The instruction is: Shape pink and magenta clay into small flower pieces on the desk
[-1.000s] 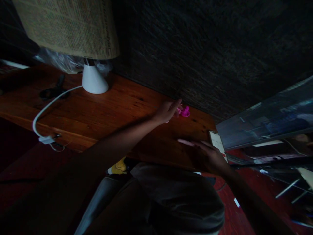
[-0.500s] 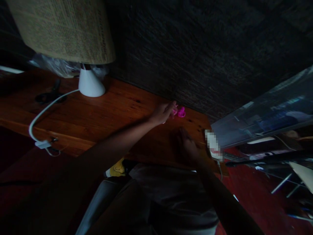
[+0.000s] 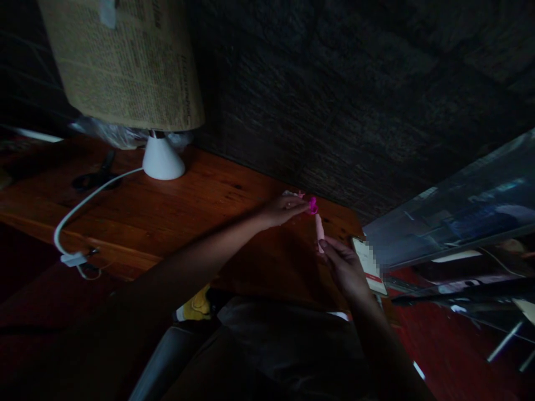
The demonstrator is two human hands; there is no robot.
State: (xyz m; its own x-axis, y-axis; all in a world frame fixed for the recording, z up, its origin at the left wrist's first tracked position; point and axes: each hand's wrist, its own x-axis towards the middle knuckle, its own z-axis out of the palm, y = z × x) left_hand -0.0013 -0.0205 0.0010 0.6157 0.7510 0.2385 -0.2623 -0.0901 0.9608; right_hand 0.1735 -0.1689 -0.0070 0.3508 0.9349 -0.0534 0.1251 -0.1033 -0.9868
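Note:
My right hand point(image 3: 343, 260) is closed, thumb and fingers around the lower end of a pale pink, slender stick-like piece point(image 3: 320, 229) that points up toward the wall. My left hand point(image 3: 286, 210) reaches over the table with fingers stretched out, their tips at a small magenta piece point(image 3: 313, 205) with a loop shape. Whether they touch it I cannot tell. Small pink and whitish bits point(image 3: 300, 194) show just behind the left hand, partly covered by it.
A white lamp point(image 3: 164, 160) with a newsprint shade stands left on the wooden table point(image 3: 221, 206). Dark scissors point(image 3: 96, 177) lie by its cable. A phone point(image 3: 371, 270) is at the right edge, beside a clear plastic panel point(image 3: 451, 195). A dark wall point(image 3: 334, 100) rises behind.
My right hand has come up and right, and now shows the pale pink piece in its grip. My left fingers have shifted right to the magenta piece. The view has tilted slightly.

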